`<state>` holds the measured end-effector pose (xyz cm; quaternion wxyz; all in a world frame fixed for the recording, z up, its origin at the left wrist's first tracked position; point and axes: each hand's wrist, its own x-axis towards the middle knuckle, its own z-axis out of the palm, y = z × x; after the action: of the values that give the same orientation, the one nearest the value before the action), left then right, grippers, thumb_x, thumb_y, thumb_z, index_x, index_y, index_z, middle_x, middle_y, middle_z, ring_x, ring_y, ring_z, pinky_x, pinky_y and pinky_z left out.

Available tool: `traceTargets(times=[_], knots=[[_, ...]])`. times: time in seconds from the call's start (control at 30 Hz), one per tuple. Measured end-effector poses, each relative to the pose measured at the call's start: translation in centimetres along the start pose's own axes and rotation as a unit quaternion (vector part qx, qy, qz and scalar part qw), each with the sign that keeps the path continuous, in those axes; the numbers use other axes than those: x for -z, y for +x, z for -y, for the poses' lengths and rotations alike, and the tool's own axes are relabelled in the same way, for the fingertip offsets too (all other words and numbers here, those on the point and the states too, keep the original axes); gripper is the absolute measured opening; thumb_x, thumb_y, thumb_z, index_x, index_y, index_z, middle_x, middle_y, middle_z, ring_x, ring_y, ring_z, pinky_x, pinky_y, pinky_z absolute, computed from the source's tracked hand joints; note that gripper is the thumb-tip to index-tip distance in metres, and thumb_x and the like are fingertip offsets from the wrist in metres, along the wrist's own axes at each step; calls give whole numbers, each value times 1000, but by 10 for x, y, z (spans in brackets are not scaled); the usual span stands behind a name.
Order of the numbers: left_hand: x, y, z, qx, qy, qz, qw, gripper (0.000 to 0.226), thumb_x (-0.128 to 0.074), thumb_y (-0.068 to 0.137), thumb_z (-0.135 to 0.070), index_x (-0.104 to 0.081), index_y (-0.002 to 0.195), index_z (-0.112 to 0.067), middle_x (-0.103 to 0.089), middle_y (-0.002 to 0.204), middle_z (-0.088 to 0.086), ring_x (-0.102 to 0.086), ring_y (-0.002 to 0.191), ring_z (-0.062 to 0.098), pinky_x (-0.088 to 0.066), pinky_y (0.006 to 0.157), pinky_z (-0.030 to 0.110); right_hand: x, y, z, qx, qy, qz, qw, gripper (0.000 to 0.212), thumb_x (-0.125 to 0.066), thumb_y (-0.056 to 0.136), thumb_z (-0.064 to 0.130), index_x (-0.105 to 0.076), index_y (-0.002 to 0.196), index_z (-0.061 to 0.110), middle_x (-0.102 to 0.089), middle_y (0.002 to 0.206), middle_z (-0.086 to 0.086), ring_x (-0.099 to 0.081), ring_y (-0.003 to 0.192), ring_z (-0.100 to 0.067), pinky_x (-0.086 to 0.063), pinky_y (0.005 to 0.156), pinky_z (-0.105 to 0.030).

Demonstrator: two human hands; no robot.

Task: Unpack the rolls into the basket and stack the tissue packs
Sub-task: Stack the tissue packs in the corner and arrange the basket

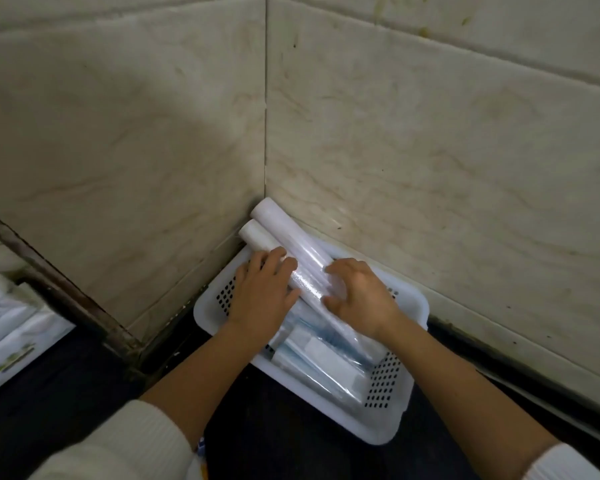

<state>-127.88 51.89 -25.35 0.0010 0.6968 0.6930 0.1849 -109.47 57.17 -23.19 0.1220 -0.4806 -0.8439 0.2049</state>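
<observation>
A white perforated plastic basket (388, 424) sits on the dark counter, pushed into the tiled corner. Several long white rolls lie in it lengthwise. The top roll (291, 237) juts past the basket's far rim toward the corner, and a second roll (257, 234) lies just left of it. My right hand (359, 294) curls around the top roll's near half. Resting flat on the rolls to the left of it is my left hand (262, 292), fingers touching the top roll. More wrapped rolls (321, 367) fill the near half of the basket. Tissue packs (7, 330) lie at the far left.
Beige marble-pattern tiled walls (395, 133) meet in a corner right behind the basket. A dark metal frame edge (59, 289) runs diagonally at the left, between the basket and the tissue packs. The counter (274, 445) is dark.
</observation>
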Motion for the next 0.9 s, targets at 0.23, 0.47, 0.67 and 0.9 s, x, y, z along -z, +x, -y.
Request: traceTargets(times=[0.23,0.47,0.67,0.9], knots=[[21,-57,-5,60,-189,6,980,39,-58,91,-28,-53,127,-15,-39,145,6,-41,128,22,-41,104,44,16,-57,11,-66,77,-40,994,36,-70,85,28,-63,118,17,-62,122,-2,-55,111,-16,-44,93,-26],[35,-159,-51,19,-179,9,984,30,-58,90,-19,-60,119,-11,-48,138,12,-41,128,25,-33,107,35,23,-158,31,-116,131,-43,984,23,-71,83,21,-68,105,19,-63,99,8,-54,83,-2,-39,72,-10],[20,-248,-86,-7,-196,89,976,35,-55,91,-29,-57,124,-19,-44,143,4,-31,136,19,-34,112,40,0,-260,35,-126,104,6,987,28,-74,80,23,-68,107,19,-62,100,10,-57,98,-9,-45,87,-20],[17,-298,-84,57,-35,139,988,48,-49,91,-38,-44,137,-26,-22,158,4,-6,147,23,3,119,47,-30,-323,22,-139,-66,185,971,70,-69,67,52,-45,128,28,-54,120,7,-46,114,-17,-37,93,-37]])
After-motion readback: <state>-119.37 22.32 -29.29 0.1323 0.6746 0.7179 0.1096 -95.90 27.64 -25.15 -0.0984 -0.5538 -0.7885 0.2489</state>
